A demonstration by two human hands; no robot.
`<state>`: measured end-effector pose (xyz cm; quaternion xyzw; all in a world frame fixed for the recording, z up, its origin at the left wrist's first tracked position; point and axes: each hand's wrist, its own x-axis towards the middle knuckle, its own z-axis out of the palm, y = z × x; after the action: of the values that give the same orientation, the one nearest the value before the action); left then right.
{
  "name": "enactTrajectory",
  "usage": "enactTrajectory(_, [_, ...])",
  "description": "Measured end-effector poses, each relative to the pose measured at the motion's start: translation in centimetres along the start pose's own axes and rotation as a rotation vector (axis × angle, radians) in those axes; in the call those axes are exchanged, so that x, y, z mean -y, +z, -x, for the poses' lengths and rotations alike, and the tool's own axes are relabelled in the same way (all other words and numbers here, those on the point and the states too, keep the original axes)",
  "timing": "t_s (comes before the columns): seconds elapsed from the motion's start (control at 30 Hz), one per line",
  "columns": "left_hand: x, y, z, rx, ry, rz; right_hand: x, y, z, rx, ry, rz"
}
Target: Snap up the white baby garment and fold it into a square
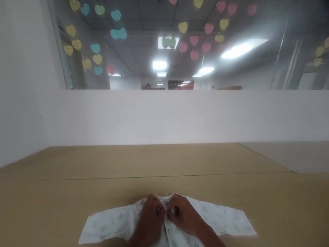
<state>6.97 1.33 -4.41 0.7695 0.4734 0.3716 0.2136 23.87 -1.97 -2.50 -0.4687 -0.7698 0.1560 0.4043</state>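
Observation:
A small white garment [110, 224] with a faint green print lies flat on the wooden table [71, 189], its short sleeves spread left and right. My left hand [150, 218] and my right hand [183, 214] meet at the garment's neckline in the middle. Both hands have their fingers curled and pinched on the fabric there, knuckles almost touching. The lower part of the garment runs out of view at the bottom edge.
The light wooden table stretches far ahead to a white wall [181, 113]. Above it a glass partition [172, 39] carries several coloured heart-shaped stickers. A seam runs across the tabletop, and a greyer panel [310, 154] lies at the right.

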Motion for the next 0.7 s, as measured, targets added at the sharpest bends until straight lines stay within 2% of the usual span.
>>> enactTrajectory(0.23, [-0.2,-0.3,0.2,0.022,0.028,0.071,0.3,-0.2,0.1,0.013,-0.003,-0.004])
enactTrajectory(0.43, [-0.7,-0.8,0.3,0.065,0.059,0.033,0.2,0.0,0.0,0.008,0.008,0.009])
enactTrajectory(0.7, [-1.2,-1.0,0.1,0.101,0.034,0.040,0.0,-0.5,0.0,0.052,-0.004,-0.013])
